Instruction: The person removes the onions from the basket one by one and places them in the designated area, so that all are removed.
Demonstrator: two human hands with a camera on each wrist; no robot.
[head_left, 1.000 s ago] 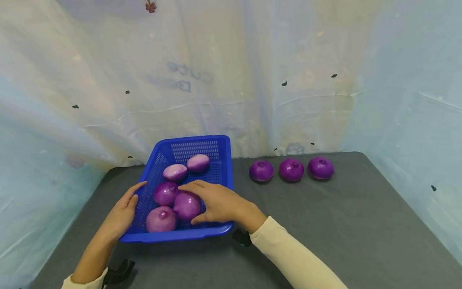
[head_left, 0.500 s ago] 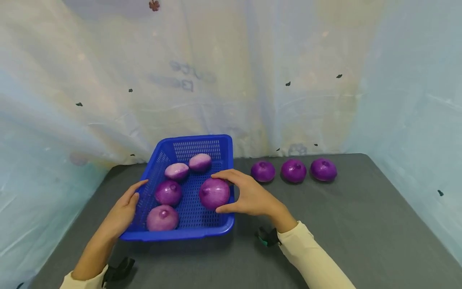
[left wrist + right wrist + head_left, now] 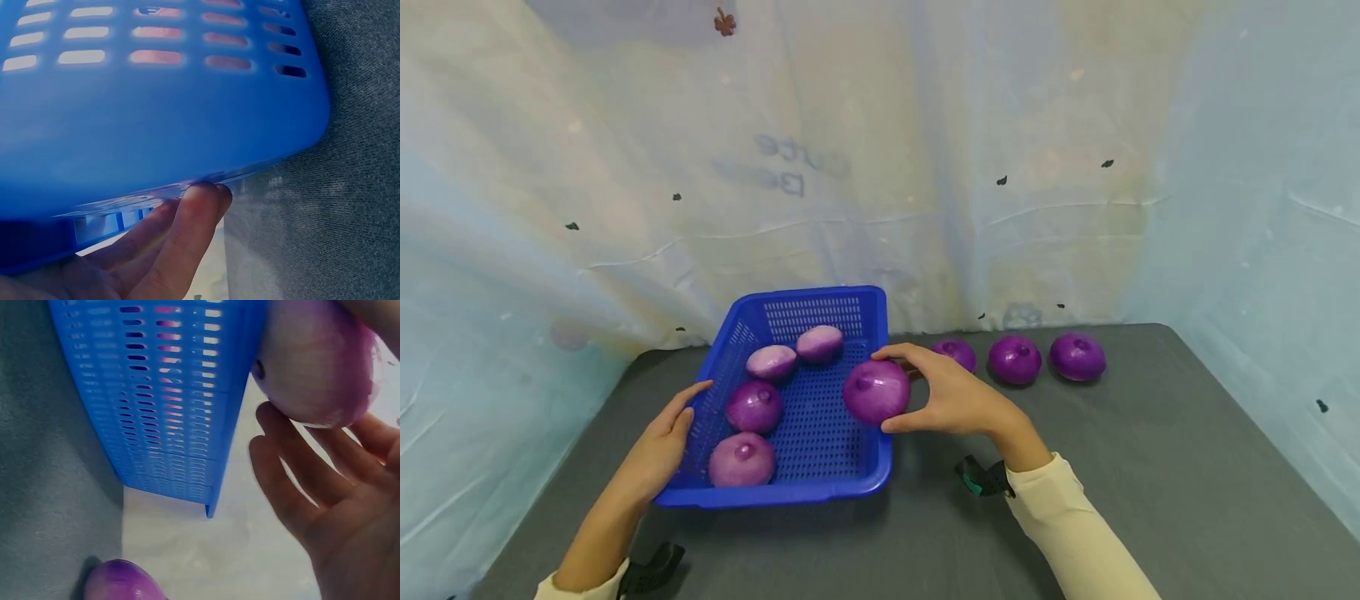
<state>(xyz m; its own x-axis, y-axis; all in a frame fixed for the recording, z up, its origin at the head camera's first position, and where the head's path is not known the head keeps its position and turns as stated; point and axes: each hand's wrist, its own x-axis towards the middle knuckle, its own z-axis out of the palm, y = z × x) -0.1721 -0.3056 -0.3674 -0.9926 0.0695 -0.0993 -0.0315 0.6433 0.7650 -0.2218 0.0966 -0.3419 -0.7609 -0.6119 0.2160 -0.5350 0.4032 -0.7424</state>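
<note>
The right hand (image 3: 955, 398) has a purple onion (image 3: 876, 392) in its grasp — fingers curled over the top, thumb under the near side — and it holds it up at the right rim of the blue basket (image 3: 850, 483), just above the wall. From the right wrist view the onion (image 3: 319, 362) sits against the fingertips (image 3: 281, 444), with the basket's slotted wall (image 3: 169, 400) just beside it and the grey table (image 3: 56, 456) below.

Over on the other side, the left hand (image 3: 658, 442) rests against the basket's left wall, fingers straight along the rim and thumb on the outside — not wrapped round it. The left wrist view shows the fingers (image 3: 187, 225) lying flat under the basket's edge (image 3: 187, 125), touching it.

Inside the basket four onions remain: two pale ones at the far end (image 3: 772, 362) (image 3: 820, 342), touching each other, a darker one in the middle left (image 3: 754, 406), and a lighter one at the near left corner (image 3: 742, 459).

Out on the table (image 3: 1150, 467), to the right of the basket, three dark purple onions stand in a row along the back edge. The nearest one (image 3: 957, 353) is partly hidden behind the right hand; the other two (image 3: 1015, 359) (image 3: 1077, 356) sit clear of it. A pale, creased sheet (image 3: 880, 167) hangs behind it all.
</note>
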